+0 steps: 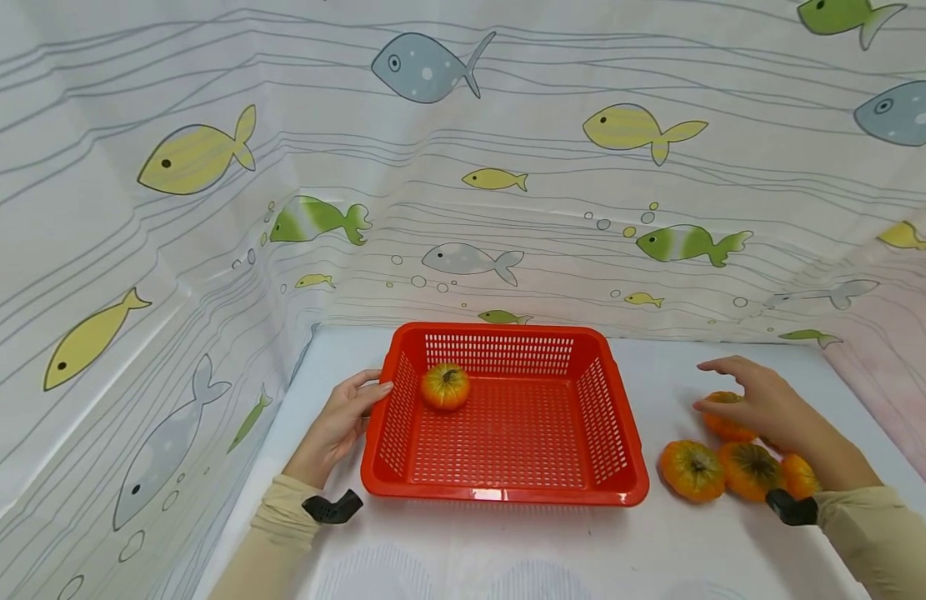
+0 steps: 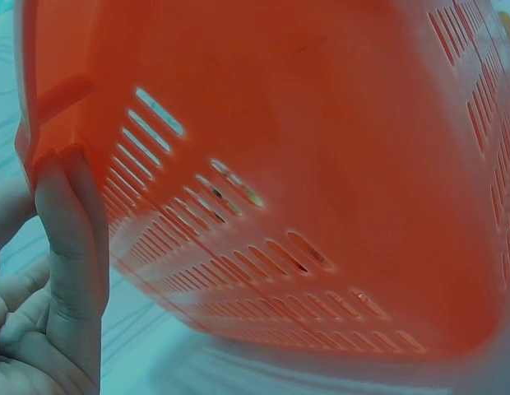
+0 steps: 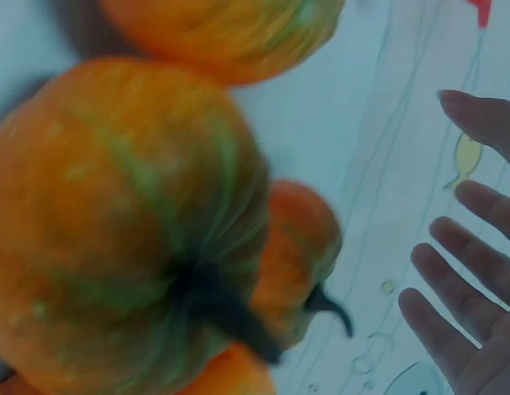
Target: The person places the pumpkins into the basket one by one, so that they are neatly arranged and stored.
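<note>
A red plastic basket [image 1: 500, 496] with slotted walls stands on the table, one small orange pumpkin [image 1: 445, 387] inside near its left wall. My left hand [image 1: 350, 417] grips the basket's left rim, and the left wrist view shows its fingers [image 2: 70, 239] hooked at that edge. To the right of the basket my right hand [image 1: 763, 400] hovers over a group of several small pumpkins [image 1: 693, 472]. In the right wrist view this hand [image 3: 477, 280] has its fingers spread and holds nothing. A large pumpkin [image 3: 123, 222] with a dark stem fills much of that view.
The white tabletop [image 1: 463, 550] carries the basket and the pumpkins. A curtain with printed fish [image 1: 463, 258] hangs behind and along both sides. Black wrist pieces [image 1: 333, 507] sit at both cuffs.
</note>
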Available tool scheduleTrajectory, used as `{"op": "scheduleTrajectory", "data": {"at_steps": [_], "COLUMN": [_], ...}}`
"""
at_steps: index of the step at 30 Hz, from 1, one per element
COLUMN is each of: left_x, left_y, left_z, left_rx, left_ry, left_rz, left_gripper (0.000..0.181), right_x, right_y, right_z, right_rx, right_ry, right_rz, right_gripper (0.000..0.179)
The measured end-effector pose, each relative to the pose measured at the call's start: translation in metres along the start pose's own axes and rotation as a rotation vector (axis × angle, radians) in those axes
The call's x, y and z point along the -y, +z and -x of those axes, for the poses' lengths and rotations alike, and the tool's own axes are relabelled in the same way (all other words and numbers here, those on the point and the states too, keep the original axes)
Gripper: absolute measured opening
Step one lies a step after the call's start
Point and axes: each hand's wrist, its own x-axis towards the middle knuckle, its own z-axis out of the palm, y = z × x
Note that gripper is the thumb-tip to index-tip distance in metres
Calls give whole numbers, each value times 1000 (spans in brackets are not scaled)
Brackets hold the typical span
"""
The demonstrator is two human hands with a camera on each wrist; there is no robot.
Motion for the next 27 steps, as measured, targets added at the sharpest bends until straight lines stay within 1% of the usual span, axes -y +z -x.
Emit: {"op": "scheduleTrajectory", "data": {"at_steps": [6,11,19,27], "left_x": [1,2,2,2], "left_y": [0,1,0,0], "left_z": [-1,-1,0,0], "left_rx": [-10,-18,-18,-11], "left_ry": [1,7,7,9], "left_rz": [-12,-2,10,12], "left_gripper": [49,46,44,45], "right_x": [-28,-45,-58,-66], "right_y": [1,4,12,19], "right_z": [4,6,9,9], "right_rx": [33,58,97,83], "right_ry": [36,67,108,108], "right_rz": [19,35,18,3], "right_gripper": [82,87,91,89]}}
